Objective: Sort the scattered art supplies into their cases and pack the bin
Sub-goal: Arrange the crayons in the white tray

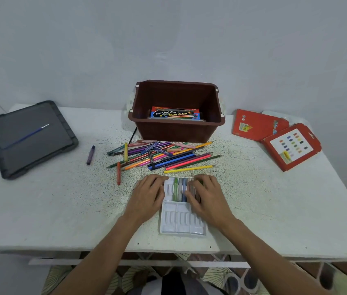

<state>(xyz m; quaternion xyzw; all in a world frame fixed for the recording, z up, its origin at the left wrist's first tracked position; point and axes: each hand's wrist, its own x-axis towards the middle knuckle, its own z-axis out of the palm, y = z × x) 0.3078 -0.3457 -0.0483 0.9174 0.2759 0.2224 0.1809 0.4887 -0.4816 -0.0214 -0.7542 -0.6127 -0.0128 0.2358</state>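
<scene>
Gently now: your left hand (149,194) and right hand (207,196) are pressing, fingers spread, on the light, bendy tray (181,224). Hold its sides; the crayons (175,188) probably snap.

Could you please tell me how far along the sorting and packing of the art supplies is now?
Done: one water colour box lies in the brown bin. In hand: the left hand and right hand are on the white tray, which holds a few crayons. Left: the pencil pile, a purple crayon, the brush on the grey lid, and two red cases outside the bin.
</scene>
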